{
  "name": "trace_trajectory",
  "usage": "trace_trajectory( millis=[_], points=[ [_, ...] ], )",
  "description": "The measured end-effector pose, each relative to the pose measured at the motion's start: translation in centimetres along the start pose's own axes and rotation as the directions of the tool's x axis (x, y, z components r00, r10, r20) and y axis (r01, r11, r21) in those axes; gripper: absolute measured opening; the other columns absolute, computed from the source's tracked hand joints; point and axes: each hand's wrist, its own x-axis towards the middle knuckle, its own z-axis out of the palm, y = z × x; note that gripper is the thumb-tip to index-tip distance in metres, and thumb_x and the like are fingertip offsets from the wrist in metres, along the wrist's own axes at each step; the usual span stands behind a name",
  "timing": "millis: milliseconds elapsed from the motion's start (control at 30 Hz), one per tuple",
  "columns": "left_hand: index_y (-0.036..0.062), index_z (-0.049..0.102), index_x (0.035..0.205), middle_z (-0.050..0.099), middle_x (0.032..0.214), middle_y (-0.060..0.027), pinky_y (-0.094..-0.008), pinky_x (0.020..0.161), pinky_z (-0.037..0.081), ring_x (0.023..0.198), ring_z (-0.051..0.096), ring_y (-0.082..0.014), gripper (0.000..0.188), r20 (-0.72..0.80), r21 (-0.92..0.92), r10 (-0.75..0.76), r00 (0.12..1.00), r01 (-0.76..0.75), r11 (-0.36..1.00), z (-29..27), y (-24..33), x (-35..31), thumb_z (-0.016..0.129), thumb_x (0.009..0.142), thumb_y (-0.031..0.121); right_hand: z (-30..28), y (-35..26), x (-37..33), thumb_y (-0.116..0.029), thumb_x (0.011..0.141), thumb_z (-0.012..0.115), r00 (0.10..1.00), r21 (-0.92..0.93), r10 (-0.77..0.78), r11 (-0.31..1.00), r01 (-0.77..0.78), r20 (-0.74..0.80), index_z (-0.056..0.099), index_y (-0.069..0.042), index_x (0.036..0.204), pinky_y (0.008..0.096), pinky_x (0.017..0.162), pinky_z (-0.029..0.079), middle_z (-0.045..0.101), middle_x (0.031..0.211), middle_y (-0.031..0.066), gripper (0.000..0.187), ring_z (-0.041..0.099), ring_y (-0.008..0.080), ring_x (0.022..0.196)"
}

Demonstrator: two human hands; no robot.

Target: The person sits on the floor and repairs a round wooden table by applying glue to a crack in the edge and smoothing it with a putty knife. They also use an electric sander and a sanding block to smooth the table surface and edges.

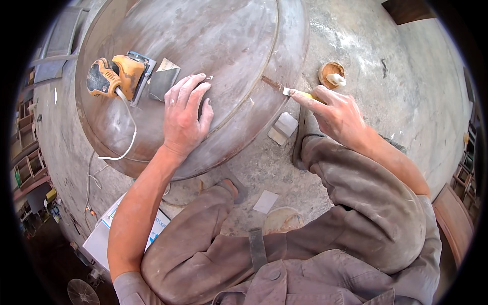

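Note:
A large round wooden tabletop (pixel 239 30), dusty and brown-grey, lies in front of me. My left hand (pixel 185 114) rests on it, fingers stretched out and holding nothing. At its right rim, my right hand (pixel 335 112) grips a small putty knife (pixel 304 94) with a yellow handle. The short pale blade sits beside a brown filled strip (pixel 272 82) that crosses the rim band. Left of my left hand lie a folded sheet of sandpaper (pixel 163 81) and a yellow-and-black electric sander (pixel 114 76) with a white cord.
On the concrete floor (pixel 396 76), beyond my right hand, stands an open tub of tan paste (pixel 331 71) with a whitish piece in it. A pale folded sheet (pixel 283 128) lies below the rim. A white box (pixel 101 239) stands left of my knees, near loose cords.

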Motion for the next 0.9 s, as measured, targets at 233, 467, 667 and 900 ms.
trace_trajectory(
  millis=[233, 467, 667, 900],
  points=[
    [0.0058, 0.064, 0.128, 0.062, 0.141, -0.0119, -0.0449, 0.112, 0.040, 0.135, 0.054, -0.0329, 0.043, 0.006, 0.005, -0.004, 1.000, 0.004, 1.000, 0.0, 0.1, -0.1, 0.066, 0.086, 0.001, 0.2, -0.4, 0.2, 0.001, 0.084, 0.067, 1.000, 0.009, 0.022, 1.000, -0.022, -0.006, 0.060, -0.026, 0.146, 0.0407, 0.055, 0.053, 0.056, 0.089, 0.0072, 0.068, 0.063, 0.0264, 0.068],
    [0.0059, 0.065, 0.128, 0.062, 0.140, -0.0116, -0.0446, 0.112, 0.040, 0.135, 0.054, -0.0326, 0.043, -0.006, 0.001, 0.005, 1.000, -0.005, 1.000, 0.1, 0.0, -0.1, 0.066, 0.085, 0.002, 0.2, -0.6, 0.8, 0.002, 0.082, 0.068, 1.000, -0.023, 0.025, 0.999, -0.025, 0.015, 0.059, -0.026, 0.147, 0.0416, 0.053, 0.053, 0.056, 0.089, 0.0073, 0.071, 0.063, 0.0261, 0.068],
    [0.0059, 0.065, 0.128, 0.063, 0.140, -0.0117, -0.0445, 0.112, 0.040, 0.135, 0.055, -0.0326, 0.043, -0.005, 0.004, 0.003, 1.000, -0.003, 1.000, 0.1, 0.0, -0.1, 0.066, 0.086, 0.002, 0.3, -0.8, 1.7, 0.002, 0.083, 0.068, 0.999, 0.019, 0.001, 1.000, 0.001, -0.053, 0.059, -0.025, 0.147, 0.0410, 0.055, 0.053, 0.055, 0.090, 0.0071, 0.069, 0.062, 0.0266, 0.068],
    [0.0058, 0.064, 0.128, 0.063, 0.140, -0.0119, -0.0449, 0.113, 0.040, 0.135, 0.055, -0.0328, 0.043, -0.008, -0.001, 0.003, 1.000, -0.003, 1.000, 0.1, 0.1, 0.0, 0.066, 0.085, 0.001, 0.1, -0.8, 0.9, 0.002, 0.084, 0.067, 0.999, 0.034, 0.035, 0.999, -0.035, -0.003, 0.058, -0.025, 0.148, 0.0410, 0.058, 0.053, 0.055, 0.090, 0.0079, 0.070, 0.063, 0.0263, 0.069]
  ],
)
